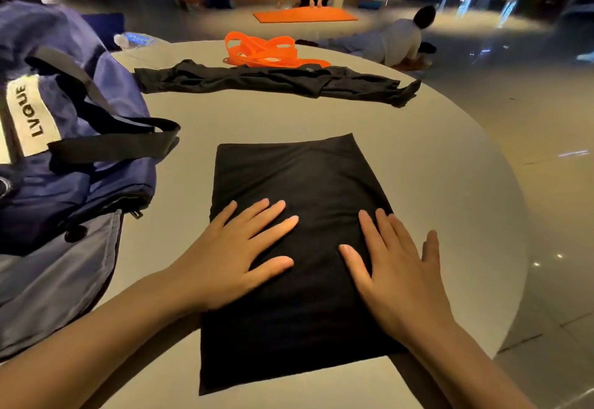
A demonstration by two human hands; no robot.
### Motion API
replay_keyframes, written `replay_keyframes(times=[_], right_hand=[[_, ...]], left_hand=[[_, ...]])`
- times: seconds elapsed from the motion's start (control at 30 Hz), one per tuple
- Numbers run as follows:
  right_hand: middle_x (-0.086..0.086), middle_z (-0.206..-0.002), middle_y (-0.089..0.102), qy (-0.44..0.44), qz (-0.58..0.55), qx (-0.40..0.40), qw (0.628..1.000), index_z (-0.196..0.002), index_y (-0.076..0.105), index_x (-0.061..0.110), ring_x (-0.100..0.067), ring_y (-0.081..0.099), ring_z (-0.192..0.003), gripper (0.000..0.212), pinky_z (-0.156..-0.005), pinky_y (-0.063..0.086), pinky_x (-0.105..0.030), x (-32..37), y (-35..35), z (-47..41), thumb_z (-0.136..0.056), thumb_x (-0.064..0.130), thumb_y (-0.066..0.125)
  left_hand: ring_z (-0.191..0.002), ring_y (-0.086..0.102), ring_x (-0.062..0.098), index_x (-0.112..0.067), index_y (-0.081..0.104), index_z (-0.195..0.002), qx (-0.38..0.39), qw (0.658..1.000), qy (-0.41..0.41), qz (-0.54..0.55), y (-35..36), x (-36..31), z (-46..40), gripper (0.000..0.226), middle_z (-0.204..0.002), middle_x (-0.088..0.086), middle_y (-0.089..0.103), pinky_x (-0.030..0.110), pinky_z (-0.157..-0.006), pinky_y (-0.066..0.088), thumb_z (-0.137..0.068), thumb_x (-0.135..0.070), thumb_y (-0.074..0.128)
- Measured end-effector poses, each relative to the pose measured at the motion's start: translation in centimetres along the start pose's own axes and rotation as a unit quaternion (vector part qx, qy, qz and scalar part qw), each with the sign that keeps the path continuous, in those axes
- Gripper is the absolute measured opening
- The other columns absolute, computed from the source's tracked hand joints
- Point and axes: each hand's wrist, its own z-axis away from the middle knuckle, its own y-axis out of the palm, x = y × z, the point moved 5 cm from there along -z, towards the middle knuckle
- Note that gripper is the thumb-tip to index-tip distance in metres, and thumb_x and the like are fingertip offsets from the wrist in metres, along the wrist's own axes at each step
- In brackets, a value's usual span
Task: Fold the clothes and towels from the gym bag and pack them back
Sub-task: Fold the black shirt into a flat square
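head view, looking down: both my hands lie flat on the folded black cloth (299, 247), fingers straight and spread, holding nothing, just pressing it smooth. left hand (238, 247) sits on the cloth's left half, right hand (398, 273) on its right half with the little finger hanging over the right edge. the cloth lies on the round table (434, 183) right in front of me, its long axis running straight away from me, near end at the table's edge. the bag (64, 138) slumps to the left of the cloth, just beside it, so my left hand is the nearer one to it. i'd say this piece is folded and the next move is a lift to the left into the bag, which means getting fingers under both long sides. past the cloth, a second black garment (273, 82) lies unfolded, stretched crosswise, with orange bands (266, 51) just behind it. that one is not yet folded.
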Motion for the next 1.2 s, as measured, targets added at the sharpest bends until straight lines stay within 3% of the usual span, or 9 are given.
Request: replay_keyframes(times=[0.13,0.23,0.37,0.53,0.7,0.83,1.03,1.1,1.2], right_hand=[[0.009,-0.157,0.015,-0.061,-0.068,-0.034,0.995,-0.148,0.019,0.037,-0.008,0.005,-0.146,0.075,-0.117,-0.008,-0.045,1.1,-0.3,1.9,-0.081,0.063,-0.003],[0.022,-0.143,0.033,-0.155,-0.195,-0.046,0.967,-0.134,0.046,0.038,0.004,0.024,-0.137,0.052,-0.117,0.012,-0.030,0.9,-1.3,4.1,-0.089,0.058,0.030],[0.020,-0.124,0.049,-0.269,-0.167,-0.034,0.948,-0.115,0.062,0.039,-0.001,0.050,-0.116,0.034,-0.093,0.040,-0.014,-1.3,-2.6,7.2,-0.089,0.055,0.047],[0.008,-0.111,0.060,-0.324,-0.104,-0.088,0.936,-0.112,0.069,0.028,-0.007,0.055,-0.097,0.041,-0.073,0.048,-0.022,-2.4,-2.5,8.6,-0.094,0.051,0.040],[-0.007,-0.094,0.067,-0.359,0.019,-0.155,0.920,-0.107,0.055,0.015,-0.019,0.057,-0.080,0.029,-0.063,0.047,-0.027,-1.3,-0.8,8.0,-0.089,0.036,0.048],[0.003,-0.094,0.061,-0.271,-0.147,-0.093,0.947,-0.110,0.056,0.023,-0.010,0.058,-0.078,0.028,-0.068,0.049,-0.022,-1.8,-1.6,7.0,-0.095,0.034,0.035],[0.013,-0.087,0.055,-0.279,-0.150,-0.094,0.944,-0.107,0.047,0.031,-0.005,0.051,-0.074,0.029,-0.053,0.044,-0.013,-0.5,-2.7,6.0,-0.099,0.048,0.025],[0.018,-0.088,0.060,-0.306,-0.179,-0.028,0.935,-0.103,0.052,0.037,0.001,0.055,-0.081,0.035,-0.068,0.049,-0.016,-0.5,-3.2,6.0,-0.093,0.064,0.032],[0.016,-0.088,0.067,-0.321,-0.303,0.120,0.889,-0.097,0.064,0.039,-0.005,0.064,-0.078,0.034,-0.062,0.052,-0.022,-0.8,-4.7,6.5,-0.082,0.067,0.052]], left_hand=[[-0.142,-0.014,-0.004,-0.055,-0.005,-0.139,-0.012,1.000,-0.015,0.024,0.0,2.6,2.2,0.074,-0.156,-0.024,-0.009,0.017,-0.111,-0.017,-0.071,-0.084,-0.015],[-0.146,0.016,0.009,-0.043,0.020,-0.146,-0.065,0.998,0.005,0.007,-0.9,2.2,2.9,0.072,-0.158,-0.010,0.020,0.031,-0.118,0.002,-0.086,-0.077,0.001],[-0.137,0.037,0.010,-0.022,0.049,-0.140,-0.133,0.985,0.089,0.060,-3.5,-1.8,6.5,0.057,-0.147,-0.006,0.044,0.034,-0.117,0.020,-0.096,-0.056,0.034],[-0.145,0.009,0.000,-0.044,0.014,-0.150,-0.022,0.993,0.095,0.059,0.8,-5.8,10.7,0.055,-0.158,-0.023,0.009,0.028,-0.112,0.012,-0.098,-0.060,0.024],[-0.144,0.012,-0.004,-0.048,0.015,-0.149,-0.037,0.992,0.054,0.111,1.4,-6.3,11.1,0.057,-0.155,-0.030,0.014,0.029,-0.115,0.014,-0.095,-0.065,0.026],[-0.134,0.032,-0.008,-0.046,0.030,-0.144,-0.090,0.984,0.010,0.151,0.8,-5.9,10.7,0.059,-0.145,-0.031,0.035,0.027,-0.111,0.029,-0.089,-0.064,0.039],[-0.104,0.059,-0.001,-0.022,0.063,-0.122,-0.186,0.968,0.012,0.170,-1.2,-3.8,11.1,0.037,-0.113,-0.012,0.067,0.007,-0.092,0.042,-0.088,-0.026,0.048],[-0.095,0.062,-0.008,-0.028,0.069,-0.111,-0.207,0.953,0.008,0.221,-2.2,-3.5,11.6,0.030,-0.102,-0.021,0.069,0.003,-0.081,0.043,-0.087,-0.032,0.052],[-0.078,0.066,-0.005,-0.041,0.072,-0.098,-0.211,0.910,-0.044,0.355,-3.1,-2.8,12.6,0.024,-0.083,-0.024,0.071,0.004,-0.065,0.046,-0.075,-0.043,0.066]])
